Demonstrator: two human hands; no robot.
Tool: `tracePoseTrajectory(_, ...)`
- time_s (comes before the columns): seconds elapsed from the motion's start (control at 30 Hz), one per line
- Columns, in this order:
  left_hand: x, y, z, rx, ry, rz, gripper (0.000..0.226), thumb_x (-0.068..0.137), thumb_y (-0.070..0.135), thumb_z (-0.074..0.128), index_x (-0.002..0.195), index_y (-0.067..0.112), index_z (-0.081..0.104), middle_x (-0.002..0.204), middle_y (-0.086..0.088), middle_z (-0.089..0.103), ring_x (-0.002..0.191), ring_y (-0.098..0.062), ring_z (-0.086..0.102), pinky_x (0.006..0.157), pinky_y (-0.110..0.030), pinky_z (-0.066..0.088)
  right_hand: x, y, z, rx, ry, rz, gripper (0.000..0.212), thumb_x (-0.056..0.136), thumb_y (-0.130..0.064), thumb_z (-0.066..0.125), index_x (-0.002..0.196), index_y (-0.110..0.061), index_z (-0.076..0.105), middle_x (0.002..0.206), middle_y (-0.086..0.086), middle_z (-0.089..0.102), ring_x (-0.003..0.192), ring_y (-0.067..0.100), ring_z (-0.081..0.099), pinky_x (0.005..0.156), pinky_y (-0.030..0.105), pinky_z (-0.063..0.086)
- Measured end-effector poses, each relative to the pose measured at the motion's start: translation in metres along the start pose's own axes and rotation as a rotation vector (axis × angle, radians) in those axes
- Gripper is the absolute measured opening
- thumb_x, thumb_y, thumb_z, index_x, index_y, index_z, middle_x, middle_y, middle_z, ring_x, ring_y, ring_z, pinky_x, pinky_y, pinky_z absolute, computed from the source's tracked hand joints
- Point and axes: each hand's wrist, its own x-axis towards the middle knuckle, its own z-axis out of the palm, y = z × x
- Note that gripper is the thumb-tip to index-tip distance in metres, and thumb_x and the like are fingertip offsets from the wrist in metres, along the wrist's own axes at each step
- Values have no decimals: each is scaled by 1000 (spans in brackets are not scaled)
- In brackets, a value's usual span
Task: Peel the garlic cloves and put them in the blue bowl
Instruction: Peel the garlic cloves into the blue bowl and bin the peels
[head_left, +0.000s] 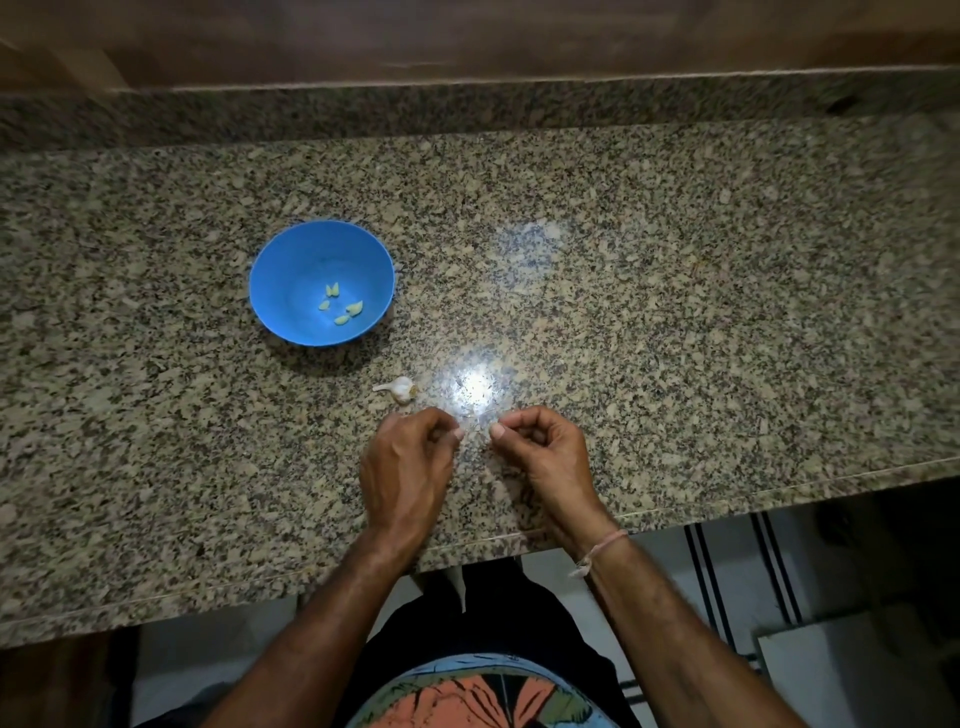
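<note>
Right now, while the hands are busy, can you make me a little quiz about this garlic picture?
1. True or false: the blue bowl is empty.
2. Where does the garlic bulb lie? A: in the bowl. B: on the counter, between the bowl and the left hand. C: on the floor.
3. Fill the gap: the thread band is on the ____ wrist.
Key: 1 false, peeled cloves lie in it. 2 B. 3 right.

Left grip (410, 460), right grip (540, 447), both curled
</note>
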Motion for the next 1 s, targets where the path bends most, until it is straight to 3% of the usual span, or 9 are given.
tracePoseTrajectory(0.07, -2, -4, 0, -29, 10, 9, 15, 97, 23, 71, 107, 32, 76, 101, 4, 70, 96, -17, 62, 76, -35, 48, 0, -2, 3, 16, -15, 21, 10, 90, -6, 78, 96, -3, 71, 96, 10, 78, 93, 23, 76, 84, 32, 63)
tracePoseTrajectory(0.17, -6, -9, -4, -90, 9, 68, 24, 98, 25, 69, 121, 31, 73, 130, 9, 66, 125, -15, 49, 98, -47, 46, 0, -4, 10, 51, -44, 44, 11, 94, -3, 73, 104, 0, 73, 97, 16, 78, 90, 27, 76, 81, 32, 64)
tracePoseTrajectory(0.23, -9, -9, -9, -117, 18, 73, 24, 96, 37, 72, 120, 34, 73, 131, 14, 66, 126, -14, 47, 101, -50, 44, -2, -4, 17, 45, -56, 41, 14, 94, -3, 72, 109, -2, 72, 98, 19, 78, 91, 29, 77, 80, 32, 64)
tracePoseTrajectory(0.4, -14, -11, -19, -119, 75, 99, 12, 91, 39, 77, 102, 35, 78, 118, 17, 71, 118, -13, 52, 97, -47, 42, -11, -4, 34, -32, -96, -46, 17, 93, -2, 75, 109, -2, 67, 94, 26, 75, 86, 28, 78, 77, 29, 61)
tracePoseTrajectory(0.53, -12, -26, -31, -85, 146, 68, 10, 91, 41, 76, 99, 36, 77, 113, 21, 70, 115, -10, 51, 95, -39, 34, -15, -3, 39, -110, -131, -101, 16, 94, -2, 73, 109, -8, 71, 102, 10, 79, 98, 21, 77, 82, 27, 61)
tracePoseTrajectory(0.67, 3, -62, -42, 10, 167, -57, 11, 88, 35, 81, 98, 34, 77, 113, 17, 68, 115, -15, 50, 92, -34, 25, -8, 4, 27, -359, -83, -196, 25, 93, -10, 77, 116, -19, 74, 115, -4, 76, 107, 8, 72, 96, 33, 61)
tracePoseTrajectory(0.87, -7, -74, -40, 22, 174, -2, 30, 85, 20, 84, 111, 23, 69, 111, 6, 53, 107, -16, 50, 85, -32, 43, -4, 9, 4, -585, -32, -246, 48, 91, -8, 78, 136, -21, 66, 128, -8, 64, 112, 5, 65, 100, 30, 59)
tracePoseTrajectory(0.93, -22, -61, -28, -86, 72, 46, 33, 89, 19, 81, 118, 19, 65, 115, 5, 52, 103, -13, 56, 76, -20, 46, -2, 10, -4, -679, -21, -277, 55, 90, -7, 78, 140, -21, 61, 129, -6, 60, 112, 6, 62, 103, 24, 55)
tracePoseTrajectory(1.0, -30, -47, -10, -109, -41, 78, 40, 91, 19, 79, 127, 17, 62, 121, 3, 54, 104, -13, 59, 76, -18, 49, 0, 11, -9, -742, -45, -290, 59, 90, -7, 77, 144, -20, 57, 127, -6, 57, 111, 5, 59, 106, 18, 51)
